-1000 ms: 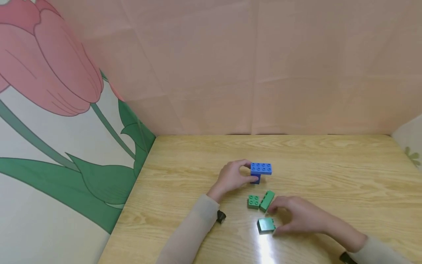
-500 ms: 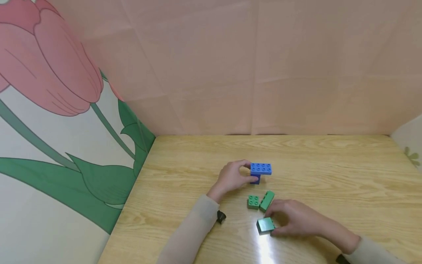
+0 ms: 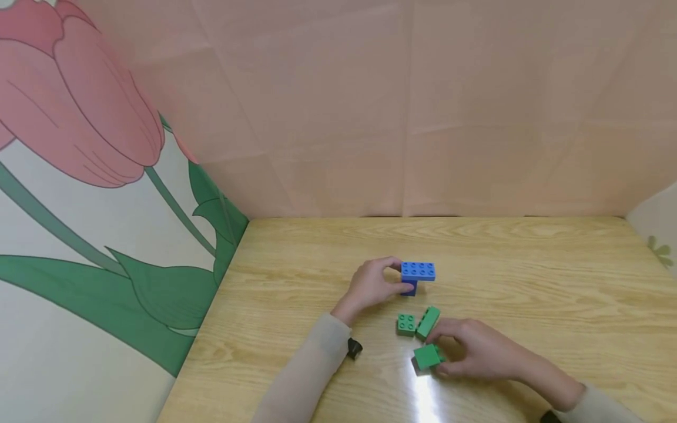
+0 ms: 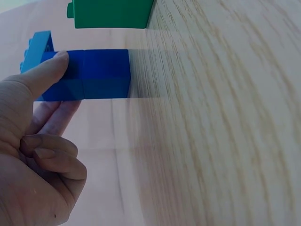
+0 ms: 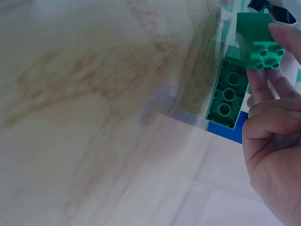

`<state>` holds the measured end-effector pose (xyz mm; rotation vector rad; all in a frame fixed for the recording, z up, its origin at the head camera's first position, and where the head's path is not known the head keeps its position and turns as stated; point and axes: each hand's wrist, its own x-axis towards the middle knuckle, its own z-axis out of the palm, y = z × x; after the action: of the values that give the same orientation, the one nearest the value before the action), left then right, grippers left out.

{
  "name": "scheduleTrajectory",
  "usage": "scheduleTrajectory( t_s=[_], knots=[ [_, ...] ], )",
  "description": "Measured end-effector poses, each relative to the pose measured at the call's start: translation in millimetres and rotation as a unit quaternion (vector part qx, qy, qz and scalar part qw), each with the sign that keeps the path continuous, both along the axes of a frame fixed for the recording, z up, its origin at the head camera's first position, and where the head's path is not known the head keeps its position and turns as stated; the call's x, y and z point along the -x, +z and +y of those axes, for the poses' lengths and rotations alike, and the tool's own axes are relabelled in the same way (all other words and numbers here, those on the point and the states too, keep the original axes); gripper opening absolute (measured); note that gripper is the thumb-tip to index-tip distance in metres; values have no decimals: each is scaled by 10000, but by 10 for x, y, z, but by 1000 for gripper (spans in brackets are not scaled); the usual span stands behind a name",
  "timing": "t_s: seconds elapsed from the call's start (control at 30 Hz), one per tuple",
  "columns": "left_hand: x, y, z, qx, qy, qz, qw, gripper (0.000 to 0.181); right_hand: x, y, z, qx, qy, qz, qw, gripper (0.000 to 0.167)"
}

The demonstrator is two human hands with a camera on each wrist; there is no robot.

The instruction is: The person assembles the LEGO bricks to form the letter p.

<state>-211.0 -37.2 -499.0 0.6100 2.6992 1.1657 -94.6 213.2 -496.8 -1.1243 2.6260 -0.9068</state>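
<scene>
My left hand (image 3: 367, 288) grips a blue block stack, thumb on its near side. A light blue eight-stud brick (image 3: 418, 270) lies across the top and overhangs to the right. In the left wrist view, two dark blue bricks (image 4: 106, 73) form the column, its bottom end at the tabletop. My right hand (image 3: 486, 352) pinches a small green brick (image 3: 427, 356) between thumb and fingers; its four studs (image 5: 268, 56) face sideways toward the palm. A dark patch shows on the table below this brick.
Between the hands are a square green brick (image 3: 406, 324), studs up, and a longer green brick (image 3: 428, 322) on its side, hollow underside (image 5: 229, 89) showing in the right wrist view. The wooden table (image 3: 296, 252) meets a pink cloth wall (image 3: 328, 147) behind.
My right hand has moved slightly left and taken hold of the small green brick, which has tilted and looks slightly raised. The left hand and blue stack have stayed put.
</scene>
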Motion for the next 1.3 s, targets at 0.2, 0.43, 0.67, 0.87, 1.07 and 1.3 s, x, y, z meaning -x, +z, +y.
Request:
scheduleTrajectory(
  t_s=[0.2, 0.43, 0.67, 0.87, 1.07, 1.3],
  knots=[
    [5, -10, -3, -44, 6, -62, 10000, 40, -8, 27, -47, 191, 71, 111, 9997, 37],
    [-3, -10, -5, -87, 25, -131, 9999, 39, -27, 0, -92, 138, 84, -65, 9998, 38],
    [-7, -8, -1, -130, 19, -99, 9999, 38, -60, 0, -174, 95, 88, 84, 9999, 35],
    [-8, -17, -5, -150, 32, -100, 9998, 39, -77, 7, -200, 48, 12, 68, 10000, 35],
    [-12, -17, -2, -154, 14, -108, 9998, 39, -102, 10, -142, -82, -200, 47, 9998, 46],
    [-9, -12, -13, -198, 20, -99, 9998, 38, -126, -3, -98, -89, -321, -64, 9994, 49]
  ],
)
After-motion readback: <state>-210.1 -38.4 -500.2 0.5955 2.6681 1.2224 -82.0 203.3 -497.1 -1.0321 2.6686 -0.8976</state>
